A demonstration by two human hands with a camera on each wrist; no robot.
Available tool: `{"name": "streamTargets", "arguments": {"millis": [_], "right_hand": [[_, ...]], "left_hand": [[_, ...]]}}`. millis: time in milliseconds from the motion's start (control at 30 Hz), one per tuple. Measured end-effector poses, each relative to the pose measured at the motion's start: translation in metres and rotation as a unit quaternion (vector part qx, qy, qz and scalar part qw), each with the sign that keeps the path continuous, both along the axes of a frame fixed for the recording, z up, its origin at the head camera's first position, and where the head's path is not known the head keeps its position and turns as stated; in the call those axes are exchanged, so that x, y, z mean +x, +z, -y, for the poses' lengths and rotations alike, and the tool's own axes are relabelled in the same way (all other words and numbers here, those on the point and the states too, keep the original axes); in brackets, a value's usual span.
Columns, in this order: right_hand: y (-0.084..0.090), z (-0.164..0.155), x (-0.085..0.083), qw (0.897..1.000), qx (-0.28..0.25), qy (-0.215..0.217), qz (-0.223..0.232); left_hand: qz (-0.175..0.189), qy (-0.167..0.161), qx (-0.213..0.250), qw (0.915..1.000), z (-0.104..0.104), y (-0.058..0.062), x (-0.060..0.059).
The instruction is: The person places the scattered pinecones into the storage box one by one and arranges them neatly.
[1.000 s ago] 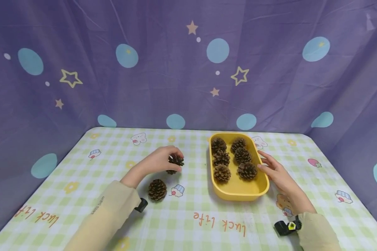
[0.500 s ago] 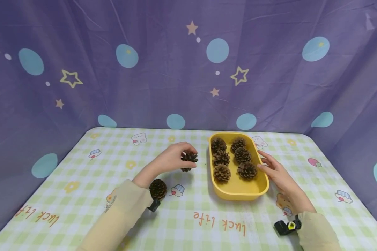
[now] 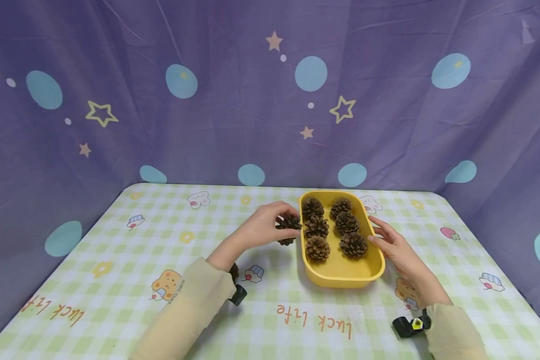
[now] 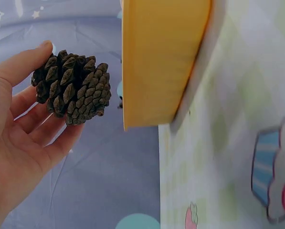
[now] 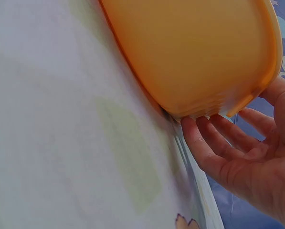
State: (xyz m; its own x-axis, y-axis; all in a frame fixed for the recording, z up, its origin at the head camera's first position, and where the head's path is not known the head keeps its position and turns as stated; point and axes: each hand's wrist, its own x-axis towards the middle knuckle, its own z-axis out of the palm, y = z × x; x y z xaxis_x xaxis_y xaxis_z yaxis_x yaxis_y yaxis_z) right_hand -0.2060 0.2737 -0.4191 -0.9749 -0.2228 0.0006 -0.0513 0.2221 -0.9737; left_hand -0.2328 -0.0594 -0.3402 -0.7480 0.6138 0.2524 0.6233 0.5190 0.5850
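Note:
Between the thumb and fingers of my left hand is a brown pine cone, held above the table just beside the left rim of a yellow plastic bin. In the left wrist view, the pine cone is apart from the bin's side wall. My right hand rests against the bin's right side. Its fingertips touch the outer wall and the thumb lies at the rim, as the right wrist view shows. Inside the bin several pine cones lie in two rows.
Another pine cone sits on the table, mostly hidden behind my left wrist. A green-and-white checked cloth with printed pictures covers the table. Behind it hangs a purple curtain. Bare floor of the bin shows at its near end.
My left hand has carried the pine cone rightward to the bin's left rim. My left forearm now covers most of the pine cone on the table. The right hand and bin stay put.

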Motion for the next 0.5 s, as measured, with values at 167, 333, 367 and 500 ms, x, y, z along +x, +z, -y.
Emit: {"name": "streamTargets", "arguments": {"millis": [167, 333, 367, 500], "right_hand": [[0.0, -0.001, 0.0, 1.0, -0.001, -0.001, -0.002], [-0.001, 0.0, 0.0, 1.0, -0.003, 0.002, 0.0], [-0.001, 0.0, 0.0, 1.0, -0.003, 0.003, 0.0], [-0.001, 0.0, 0.0, 1.0, -0.004, 0.001, 0.0]], "left_hand": [[0.001, -0.007, 0.011, 0.9999, -0.013, 0.001, 0.002], [-0.004, -0.014, 0.017, 0.9998, -0.022, 0.0, 0.004], [-0.006, -0.015, 0.019, 0.9997, -0.024, -0.001, 0.004], [-0.004, -0.019, 0.033, 0.9993, -0.03, -0.001, 0.006]]}}
